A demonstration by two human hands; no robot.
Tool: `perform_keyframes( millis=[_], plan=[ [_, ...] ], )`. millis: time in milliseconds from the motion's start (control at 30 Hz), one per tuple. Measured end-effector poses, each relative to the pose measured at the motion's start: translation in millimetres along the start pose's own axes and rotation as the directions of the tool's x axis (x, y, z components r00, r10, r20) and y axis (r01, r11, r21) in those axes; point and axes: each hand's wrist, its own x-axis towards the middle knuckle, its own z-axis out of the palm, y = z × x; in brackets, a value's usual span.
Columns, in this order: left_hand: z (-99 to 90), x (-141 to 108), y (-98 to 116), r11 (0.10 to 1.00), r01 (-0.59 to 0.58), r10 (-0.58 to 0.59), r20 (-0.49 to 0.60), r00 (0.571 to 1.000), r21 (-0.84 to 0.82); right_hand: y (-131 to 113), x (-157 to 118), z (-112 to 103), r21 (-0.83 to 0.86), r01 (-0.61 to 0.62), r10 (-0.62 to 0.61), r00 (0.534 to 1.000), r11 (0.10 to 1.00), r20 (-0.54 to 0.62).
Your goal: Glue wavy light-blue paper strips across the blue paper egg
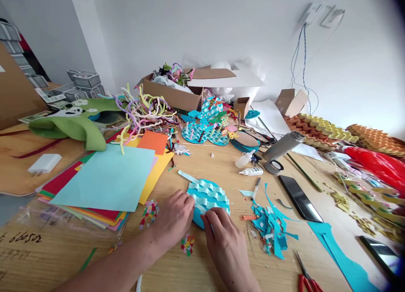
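Note:
A round blue disc lies on the table, crossed by rows of wavy pale-blue paper strips. One strip's end sticks out past its upper left edge. My left hand presses with curled fingers on the disc's left edge. At the lower edge, the fingers of my right hand are pinched together over the blue surface; whatever is between them is hidden. Small heaps of coloured paper bits lie beside my left wrist. Blue paper scraps are piled to the right of my right hand.
Stacked coloured paper lies left, with tangled pipe cleaners behind. Glue bottles, a grey flask, a phone and red-handled scissors are on the right. Finished-looking blue paper pieces and a cardboard box stand at the back.

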Motion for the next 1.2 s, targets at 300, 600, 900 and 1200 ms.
perform_keyframes(
  millis=[300, 600, 900, 1200],
  plan=[
    [3.0, -2.8, -3.1, 0.998, 0.007, -0.006, 0.019, 1.0, -0.066, 2.4, -0.7, 4.2, 0.011, 0.012, -0.013, 0.999, 1.0, 0.048],
    [-0.9, -1.9, -4.7, 0.977, 0.122, -0.116, 0.045, 0.992, -0.172, 6.7, -1.2, 0.6, 0.001, -0.028, 0.028, 0.987, 1.0, 0.155],
    [-3.9, -2.3, -6.9, 0.952, 0.187, -0.187, 0.023, 0.982, -0.243, 8.4, -0.2, 0.3, 0.003, -0.045, 0.044, 0.982, 0.999, 0.186],
    [-3.7, -1.4, -9.0, 0.949, 0.178, -0.186, -0.009, 0.982, -0.26, 7.4, 2.1, -2.8, -0.055, -0.044, 0.055, 0.975, 0.998, 0.216]
  ],
)
